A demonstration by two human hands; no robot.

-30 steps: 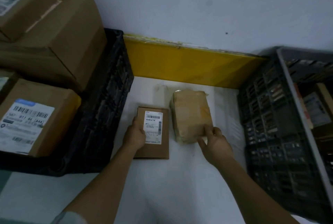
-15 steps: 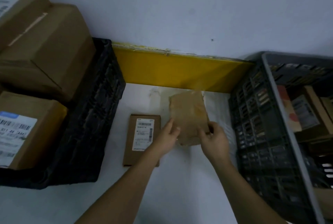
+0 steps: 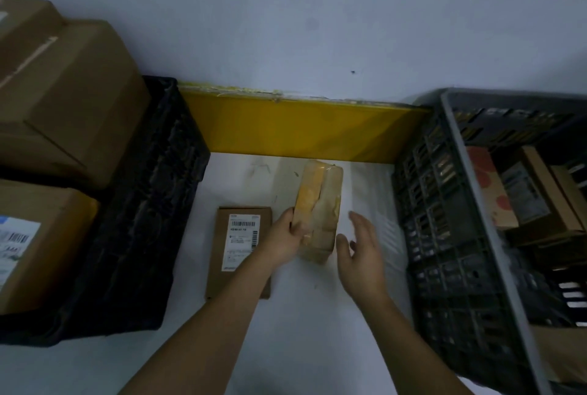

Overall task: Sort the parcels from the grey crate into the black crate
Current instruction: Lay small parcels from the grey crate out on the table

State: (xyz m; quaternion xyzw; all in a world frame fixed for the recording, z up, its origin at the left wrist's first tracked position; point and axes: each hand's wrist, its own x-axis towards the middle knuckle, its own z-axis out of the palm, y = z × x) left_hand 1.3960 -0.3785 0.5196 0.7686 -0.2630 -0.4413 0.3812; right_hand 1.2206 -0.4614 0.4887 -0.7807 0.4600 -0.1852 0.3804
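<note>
Your left hand (image 3: 282, 243) grips the tape-wrapped brown parcel (image 3: 319, 204) along its left edge, fingers curled over the near corner, and the parcel stands tipped up on its side on the white counter (image 3: 301, 331), its yellowish face turned toward the left. Your right hand (image 3: 362, 255) hangs just beside the parcel's right side with the fingers straight and spread, holding nothing; whether the thumb touches the wrapping is hard to tell.

Just left of your left wrist lies a flat cardboard parcel (image 3: 241, 248), label and barcodes facing up, resting flat on the counter with your forearm crossing over its lower right corner.

The black crate (image 3: 149, 204) stands at the left, next to the flat parcel, and large cardboard boxes (image 3: 63, 92) are piled in it above the rim; one nearer box (image 3: 35, 245) shows a white shipping label. The grey crate (image 3: 444, 235) stands at the right, well apart from the black one, with several parcels (image 3: 533, 194) inside, among them one with red spots on it. A yellow board (image 3: 301, 131) runs along the foot of the pale wall (image 3: 317, 29) between the two crates.
</note>
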